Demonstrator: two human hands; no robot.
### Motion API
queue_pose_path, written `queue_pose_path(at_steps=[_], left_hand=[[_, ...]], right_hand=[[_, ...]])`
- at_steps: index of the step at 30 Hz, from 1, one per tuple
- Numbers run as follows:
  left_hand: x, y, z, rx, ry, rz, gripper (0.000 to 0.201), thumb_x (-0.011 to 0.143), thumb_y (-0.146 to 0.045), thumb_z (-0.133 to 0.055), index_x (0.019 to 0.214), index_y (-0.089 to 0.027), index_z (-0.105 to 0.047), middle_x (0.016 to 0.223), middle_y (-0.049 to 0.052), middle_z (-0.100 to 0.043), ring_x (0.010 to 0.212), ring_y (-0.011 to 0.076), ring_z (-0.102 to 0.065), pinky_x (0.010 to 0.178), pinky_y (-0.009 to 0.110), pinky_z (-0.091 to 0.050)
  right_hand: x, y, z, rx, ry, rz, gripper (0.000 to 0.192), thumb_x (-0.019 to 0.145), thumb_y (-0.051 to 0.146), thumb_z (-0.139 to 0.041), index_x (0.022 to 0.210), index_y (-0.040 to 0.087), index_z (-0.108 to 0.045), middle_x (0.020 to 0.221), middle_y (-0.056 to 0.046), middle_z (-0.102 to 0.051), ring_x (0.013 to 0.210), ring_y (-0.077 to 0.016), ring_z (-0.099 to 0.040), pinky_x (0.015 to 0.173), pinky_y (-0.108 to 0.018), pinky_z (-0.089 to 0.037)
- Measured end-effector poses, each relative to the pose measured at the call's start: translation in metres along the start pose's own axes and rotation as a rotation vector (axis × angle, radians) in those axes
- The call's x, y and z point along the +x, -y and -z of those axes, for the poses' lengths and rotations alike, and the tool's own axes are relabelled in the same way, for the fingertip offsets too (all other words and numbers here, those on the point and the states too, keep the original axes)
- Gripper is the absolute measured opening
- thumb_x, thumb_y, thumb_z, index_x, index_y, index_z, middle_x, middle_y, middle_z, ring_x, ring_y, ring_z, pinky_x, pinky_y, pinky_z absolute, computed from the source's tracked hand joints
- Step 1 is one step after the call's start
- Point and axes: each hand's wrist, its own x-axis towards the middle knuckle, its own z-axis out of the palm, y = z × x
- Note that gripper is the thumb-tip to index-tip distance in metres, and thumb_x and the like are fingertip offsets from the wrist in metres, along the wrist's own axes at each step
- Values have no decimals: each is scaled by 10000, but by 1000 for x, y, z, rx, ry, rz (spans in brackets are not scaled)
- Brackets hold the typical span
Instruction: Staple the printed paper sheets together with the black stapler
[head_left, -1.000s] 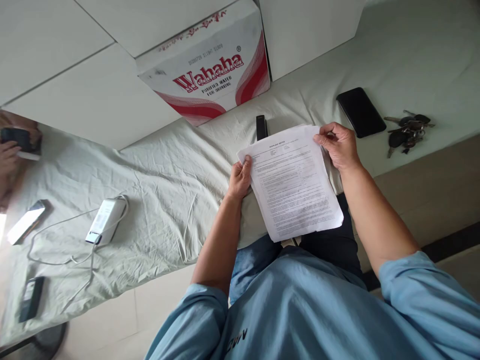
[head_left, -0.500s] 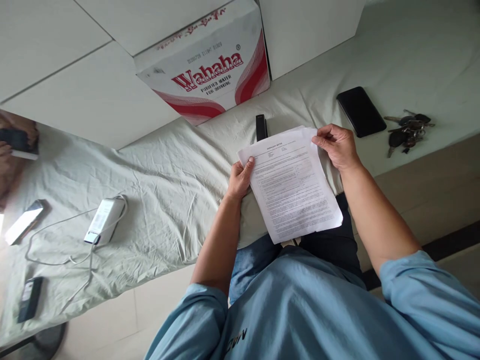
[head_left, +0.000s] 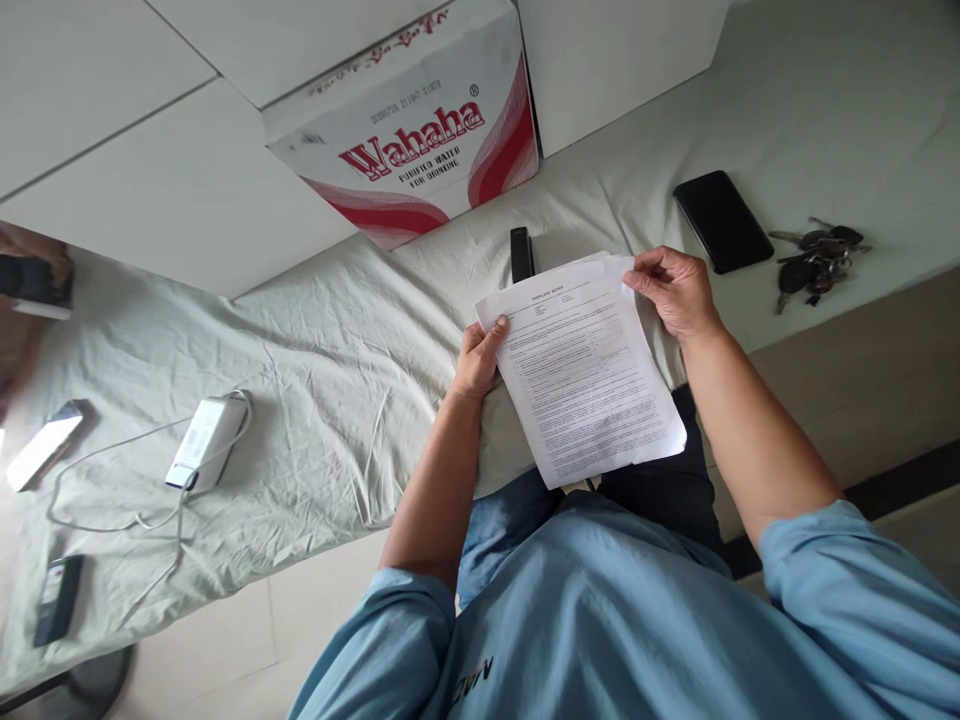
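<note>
Both hands hold a stack of printed paper sheets [head_left: 585, 380], located at centre frame, slightly right, above the person's lap and over the near edge of a cloth-covered surface [head_left: 315, 340].

Left hand [head_left: 478, 358]: positioned at the left edge of the sheets, near their upper left corner. The thumb lies on the printed face and the fingers curl under the edge, so the hand is closed on the paper.

Right hand [head_left: 675, 292]: positioned at the upper right corner of the sheets. The thumb and fingers are pinched together on that corner, where a second sheet edge shows just behind the top one (the number of sheets cannot be told).

The top sheet faces up, tilted, with dense black text and a short heading at its upper end.

Surrounding items:
- Small black device [head_left: 520, 254], on the cloth just above the sheets at centre frame.
- Black phone [head_left: 721, 221], upper right, face down or dark, near the right hand but apart from it.
- Bunch of keys [head_left: 814, 262], right of the phone.
- Red and white carton [head_left: 420, 140], marked "Wahaha", upper centre, resting on the far edge of the cloth.
- White charger block [head_left: 206, 442] with a loose cable, at left.
- Another person's hand [head_left: 34, 280], at the upper left edge, holding a dark object
</note>
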Motion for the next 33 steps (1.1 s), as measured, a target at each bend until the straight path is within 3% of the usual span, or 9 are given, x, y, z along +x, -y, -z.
queue_pose_path(at_steps=[12,21,25,29,33], left_hand=[[-1,0,0,6,21,1,619,771,-786,-879,828,-188,-731,789,130,-754,980,373,-829,764,436,-712],[1,5,4,61,-12,-39,608,839,-787,-825,798,-189,-724,692,60,-701,715,236,-757,596,318,-602],[2,8,6,48,-20,-30,601,850,-784,-819,852,-187,-743,722,65,-710,729,236,-755,590,314,-578],[2,8,5,65,-43,-36,599,859,-791,-802,908,-196,-767,763,73,-739,810,269,-781,625,330,-596],[1,5,5,89,-65,-56,577,882,-784,-784,919,-208,-781,787,74,-754,824,268,-781,658,341,-607]], right_hand=[[0,2,-2,21,-38,-11,552,664,787,-940,807,288,-754,756,28,-692,702,-161,-607,709,-358,-552],[0,-1,-1,1,-2,-5,544,685,792,-924,822,294,-754,771,19,-690,717,-174,-593,709,-366,-516],[0,0,-1,-53,40,9,490,737,724,-925,830,283,-732,768,18,-671,745,-182,-597,723,-366,-503],[0,-2,-1,-105,22,48,430,825,691,-871,952,302,-738,901,2,-717,840,-188,-636,795,-361,-541],[0,-3,-3,-99,42,47,500,852,728,-827,1115,311,-743,1009,-17,-771,907,-192,-695,817,-341,-566]])
